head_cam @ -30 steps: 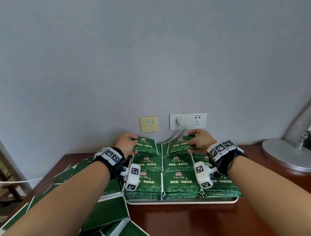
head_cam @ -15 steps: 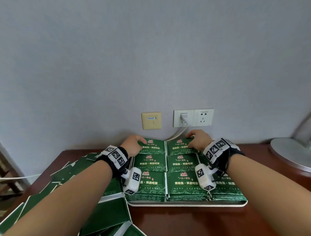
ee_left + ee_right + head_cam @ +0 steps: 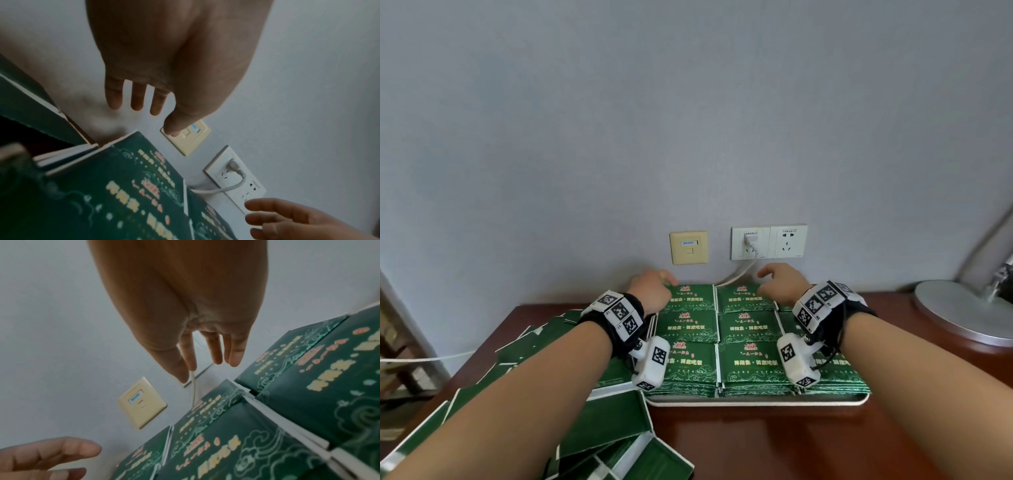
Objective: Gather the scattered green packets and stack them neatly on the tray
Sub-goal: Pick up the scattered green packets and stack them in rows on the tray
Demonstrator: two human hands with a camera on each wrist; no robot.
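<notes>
Green packets [image 3: 748, 363] lie in neat stacked rows on a white tray [image 3: 756, 403] at the middle of the brown table. My left hand [image 3: 651, 288] hovers over the far left stack [image 3: 693, 298], its fingers [image 3: 136, 104] straight, spread and holding nothing. Just above the far middle stack [image 3: 743, 298] is my right hand [image 3: 781, 281], its fingers [image 3: 214, 353] also relaxed with nothing in them. More green packets [image 3: 604, 430] lie scattered in a loose heap left of the tray, partly under my left forearm.
A beige wall plate [image 3: 689, 247] and a white double socket [image 3: 768, 242] with a plugged-in cable [image 3: 736, 277] sit on the grey wall right behind the tray. A lamp's round metal base [image 3: 962, 310] stands at the right. Bare wood [image 3: 791, 445] shows in front of the tray.
Both hands held the far-row packets and laid them flat on the stacks. They have now let go and lifted slightly, fingers open.
</notes>
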